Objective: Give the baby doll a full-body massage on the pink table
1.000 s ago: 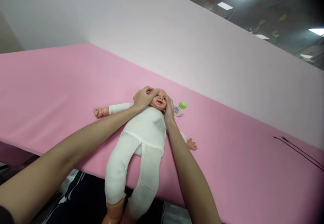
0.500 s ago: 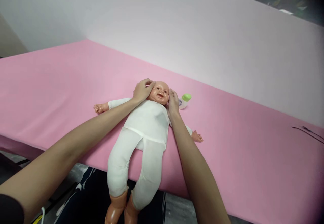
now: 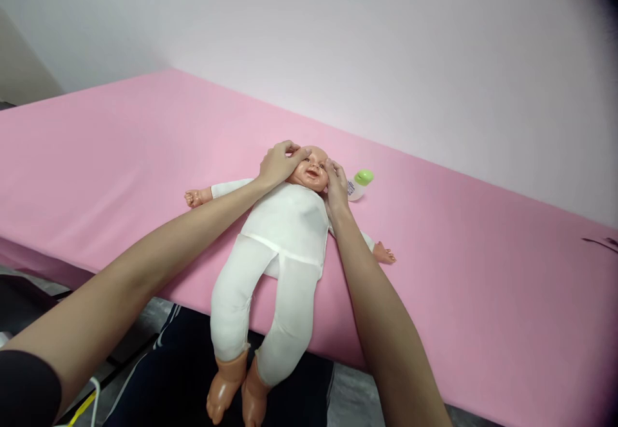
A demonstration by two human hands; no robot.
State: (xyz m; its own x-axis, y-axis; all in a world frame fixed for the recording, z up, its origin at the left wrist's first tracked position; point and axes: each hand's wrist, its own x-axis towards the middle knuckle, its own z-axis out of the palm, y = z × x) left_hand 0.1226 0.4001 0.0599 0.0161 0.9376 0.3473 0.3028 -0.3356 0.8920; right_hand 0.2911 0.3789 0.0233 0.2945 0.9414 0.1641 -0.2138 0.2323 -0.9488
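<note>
A baby doll [image 3: 290, 218] in a white cloth suit lies on its back, its smiling head [image 3: 311, 172] away from me and its bare feet over the near table edge. My left hand [image 3: 280, 164] cups one side of the head, with the thumb across the brow near an eye. On the other side, my right hand [image 3: 337, 185] curls against the temple and cheek, the thumb beside the other eye. The fingers behind the head are partly hidden. Both doll arms stretch out sideways under my forearms.
The doll rests on a pink-covered table [image 3: 458, 240] against a pale wall [image 3: 338, 40]. Just right of my right hand is a small clear bottle [image 3: 358, 189] with a green cap. A thin dark cord-like item [image 3: 599, 243] lies at the far right.
Both thumbs have moved inward over the doll's face, the left one now across the brow. The whole view has shifted slightly, so the doll appears a little further right and higher.
</note>
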